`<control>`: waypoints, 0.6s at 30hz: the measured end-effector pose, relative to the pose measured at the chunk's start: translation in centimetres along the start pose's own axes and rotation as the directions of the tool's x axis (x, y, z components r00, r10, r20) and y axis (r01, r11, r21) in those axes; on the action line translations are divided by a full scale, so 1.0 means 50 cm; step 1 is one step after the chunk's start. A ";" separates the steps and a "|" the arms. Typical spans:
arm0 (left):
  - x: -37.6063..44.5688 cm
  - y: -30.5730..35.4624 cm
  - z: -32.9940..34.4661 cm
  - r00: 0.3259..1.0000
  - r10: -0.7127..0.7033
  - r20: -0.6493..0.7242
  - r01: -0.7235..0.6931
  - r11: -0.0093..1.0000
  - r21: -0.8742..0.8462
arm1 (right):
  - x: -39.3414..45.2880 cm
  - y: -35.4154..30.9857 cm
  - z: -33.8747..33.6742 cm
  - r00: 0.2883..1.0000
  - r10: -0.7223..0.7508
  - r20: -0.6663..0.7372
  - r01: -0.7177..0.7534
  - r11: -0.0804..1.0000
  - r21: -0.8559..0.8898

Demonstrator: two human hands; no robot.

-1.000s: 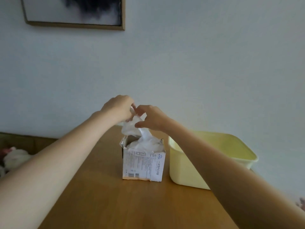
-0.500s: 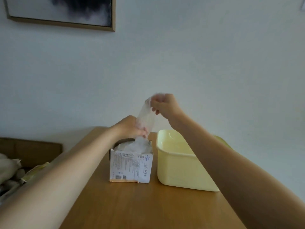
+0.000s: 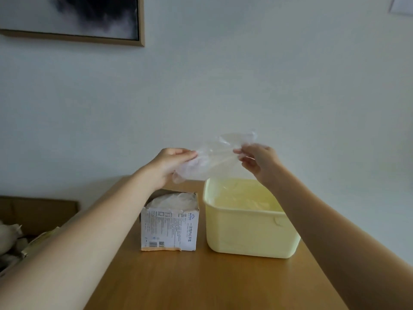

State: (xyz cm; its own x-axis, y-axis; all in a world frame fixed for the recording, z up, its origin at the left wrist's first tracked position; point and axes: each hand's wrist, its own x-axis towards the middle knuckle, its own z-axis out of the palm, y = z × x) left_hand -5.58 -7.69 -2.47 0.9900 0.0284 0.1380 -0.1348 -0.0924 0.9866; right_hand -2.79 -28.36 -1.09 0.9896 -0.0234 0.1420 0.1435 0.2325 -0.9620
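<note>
A clear plastic glove (image 3: 212,158) is stretched in the air between both hands, above the table. My left hand (image 3: 171,163) pinches its left end and my right hand (image 3: 259,161) pinches its right end. Below them stands a torn-open white cardboard glove box (image 3: 169,227) with more clear gloves bulging from its top. To the right of the box sits a pale yellow plastic tub (image 3: 248,236), open at the top; the held glove hangs partly over its far rim.
The wooden table (image 3: 201,283) runs toward a pale wall. A framed dark picture (image 3: 73,19) hangs at upper left. At lower left, beyond the table edge, lie a brown cardboard piece (image 3: 38,213) and white clutter (image 3: 9,240).
One glove has come free of the box: my right hand pulled it up, then both hands rose and spread it sideways above the tub. The view shifted slightly left.
</note>
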 end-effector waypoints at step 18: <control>0.047 -0.024 0.036 0.954 0.132 -0.270 0.100 0.707 0.700 | 0.014 0.041 -0.117 0.985 -0.014 -0.171 -0.095 0.786 -0.610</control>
State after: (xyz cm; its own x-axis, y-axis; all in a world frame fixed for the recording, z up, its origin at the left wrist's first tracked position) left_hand -3.01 -9.33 -3.50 0.9155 0.2836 0.2854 0.0327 -0.7594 0.6498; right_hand -1.74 -33.59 -4.31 0.9747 -0.1927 0.1129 0.0250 -0.4085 -0.9124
